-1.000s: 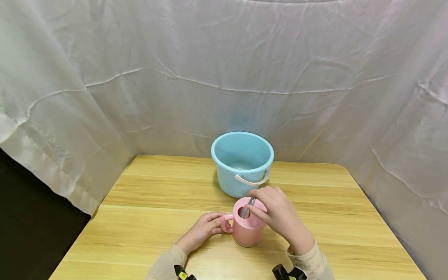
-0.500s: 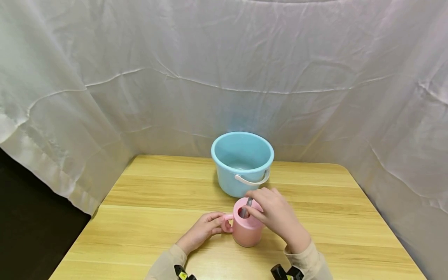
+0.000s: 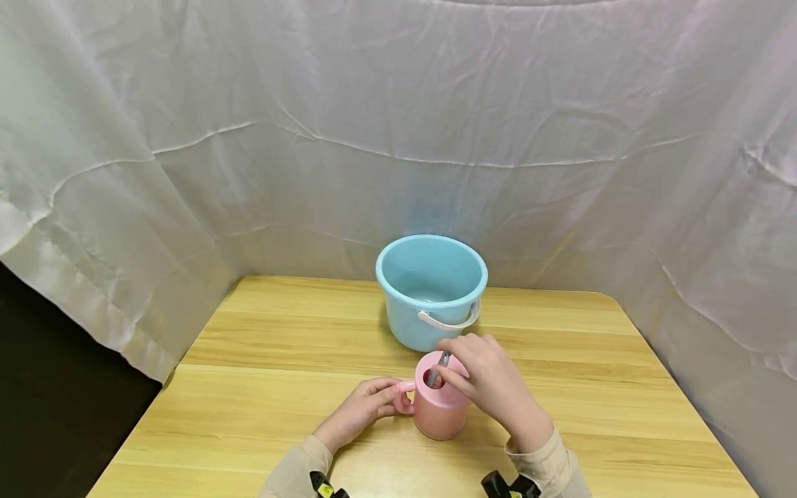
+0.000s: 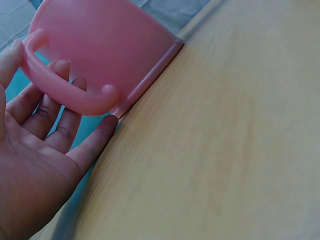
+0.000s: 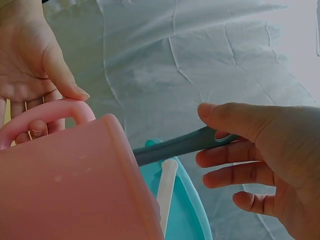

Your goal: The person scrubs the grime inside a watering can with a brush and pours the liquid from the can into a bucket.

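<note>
A pink mug-like jug [image 3: 439, 419] stands upright on the table, with a round opening in its partly covered top. My left hand [image 3: 363, 409] holds the jug's handle [image 4: 65, 90], thumb on the outside and fingertips reaching through the loop. Over the top, my right hand [image 3: 492, 380] pinches a grey utensil [image 5: 175, 146] near the end of its handle, between thumb and index finger. The other right fingers are loosely bent below it in the right wrist view. The utensil slants down into the opening; its lower end is hidden inside the jug.
Just behind the jug, a light blue bucket [image 3: 406, 321] stands on the wooden table [image 3: 274, 346], its white handle [image 3: 450, 326] folded down at the front. A pale cloth [image 3: 349, 200] hangs around the table's back and sides.
My right hand has shifted slightly left, tilting the utensil's upper end a little left with it. In the last half second it has hardly moved. My left hand and the jug stay put.
</note>
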The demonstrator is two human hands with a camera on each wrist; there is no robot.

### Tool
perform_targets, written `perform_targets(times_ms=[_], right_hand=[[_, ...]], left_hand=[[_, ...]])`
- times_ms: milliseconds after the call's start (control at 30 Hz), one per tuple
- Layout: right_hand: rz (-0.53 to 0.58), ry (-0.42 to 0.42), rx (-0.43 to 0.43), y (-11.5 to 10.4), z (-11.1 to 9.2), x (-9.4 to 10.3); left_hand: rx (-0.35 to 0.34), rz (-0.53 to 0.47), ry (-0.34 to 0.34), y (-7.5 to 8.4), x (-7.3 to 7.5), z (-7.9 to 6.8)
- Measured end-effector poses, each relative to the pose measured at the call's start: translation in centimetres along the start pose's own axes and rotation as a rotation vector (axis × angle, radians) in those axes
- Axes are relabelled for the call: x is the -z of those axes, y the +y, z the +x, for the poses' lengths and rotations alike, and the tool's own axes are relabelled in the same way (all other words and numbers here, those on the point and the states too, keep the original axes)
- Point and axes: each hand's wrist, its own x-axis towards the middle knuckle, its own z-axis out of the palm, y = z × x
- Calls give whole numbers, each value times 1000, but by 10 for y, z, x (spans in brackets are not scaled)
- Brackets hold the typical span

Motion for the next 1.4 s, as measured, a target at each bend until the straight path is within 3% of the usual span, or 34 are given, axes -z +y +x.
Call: perform_targets(times_ms=[933, 1400], right_hand=[[19, 67, -2, 0, 1, 13], [15, 135, 53, -2, 3, 10]], left_hand=[[6, -4, 2, -1, 0, 0], [7, -4, -3, -1, 0, 0]])
